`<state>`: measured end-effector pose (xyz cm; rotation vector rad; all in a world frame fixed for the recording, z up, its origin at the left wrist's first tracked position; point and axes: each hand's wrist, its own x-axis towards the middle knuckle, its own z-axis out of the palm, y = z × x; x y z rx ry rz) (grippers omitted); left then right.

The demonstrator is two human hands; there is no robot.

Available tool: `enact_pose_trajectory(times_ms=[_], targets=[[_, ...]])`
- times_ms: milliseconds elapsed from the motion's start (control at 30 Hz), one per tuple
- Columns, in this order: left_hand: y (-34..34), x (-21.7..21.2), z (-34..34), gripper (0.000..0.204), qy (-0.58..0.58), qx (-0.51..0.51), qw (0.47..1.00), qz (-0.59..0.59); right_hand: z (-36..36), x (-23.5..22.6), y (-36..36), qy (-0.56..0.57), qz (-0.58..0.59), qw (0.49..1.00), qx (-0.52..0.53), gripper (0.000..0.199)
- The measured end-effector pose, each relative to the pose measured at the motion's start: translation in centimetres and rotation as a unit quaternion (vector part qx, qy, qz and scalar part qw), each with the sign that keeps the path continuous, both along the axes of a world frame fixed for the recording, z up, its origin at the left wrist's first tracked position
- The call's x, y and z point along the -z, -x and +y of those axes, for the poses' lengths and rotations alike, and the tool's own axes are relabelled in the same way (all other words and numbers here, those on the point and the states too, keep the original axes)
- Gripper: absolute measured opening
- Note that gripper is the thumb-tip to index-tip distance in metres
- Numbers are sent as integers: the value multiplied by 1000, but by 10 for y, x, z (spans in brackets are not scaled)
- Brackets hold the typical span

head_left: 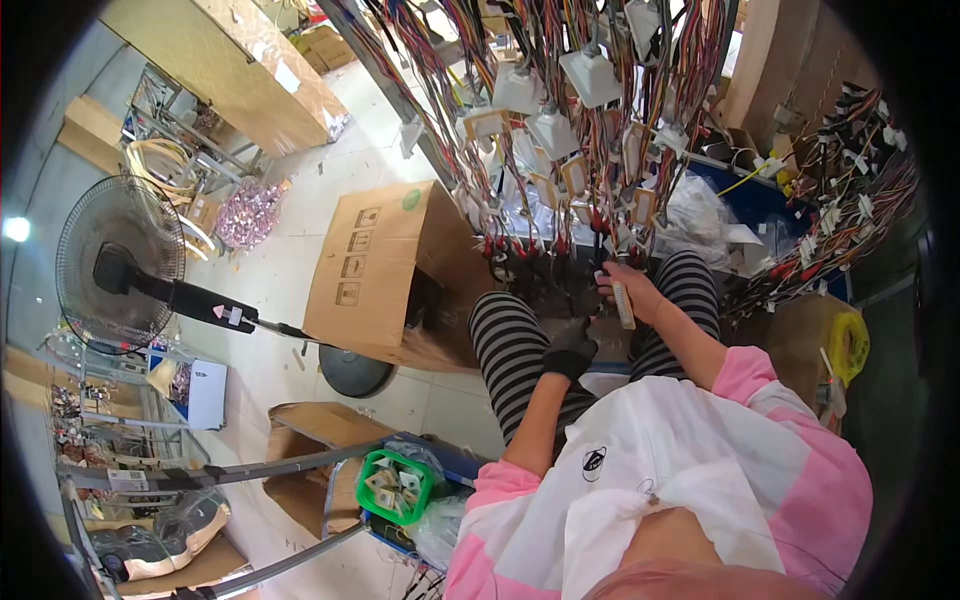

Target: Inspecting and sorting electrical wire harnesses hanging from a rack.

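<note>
Bundles of many-coloured wires (pixel 545 60) hang in front of me, with white plastic connectors (pixel 592 78) and red-and-black ends low down. My right hand (pixel 632 287) is bare and closed, its fingertips at the lower ends of the wires. A pale ribbed strip (pixel 623 304) sticks out of it toward me; its exact kind does not show. My left hand (pixel 573 350), in a dark glove, is closed between my knees, a little nearer to me than the right. What its fingers hold, if anything, is too small to make out.
A large cardboard box (pixel 370 270) stands left of my knees, with a pedestal fan (pixel 125 265) beyond it. Nearer are a green basket (pixel 396 487) of small parts and a curved metal rail (pixel 330 455). More wire harnesses (pixel 840 220) hang at the right, above a yellow coil (pixel 849 347).
</note>
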<state>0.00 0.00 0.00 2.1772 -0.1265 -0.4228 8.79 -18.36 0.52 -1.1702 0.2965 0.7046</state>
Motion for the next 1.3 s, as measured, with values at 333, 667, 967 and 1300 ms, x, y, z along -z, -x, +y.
enact_pose_trajectory(times_ms=[333,667,967,1300], targets=[[32,-259,31,61,592,262,744,-164,-38,-36,46,409,-471,781,-10,24],[44,-345,-57,61,876,226,357,-233,-90,-11,59,581,-525,621,0,17],[-70,-290,24,32,408,21,853,-324,-99,-3,45,581,-514,630,28,16],[-202,-217,59,69,77,-358,829,-422,-84,-2,34,564,-506,651,34,13]])
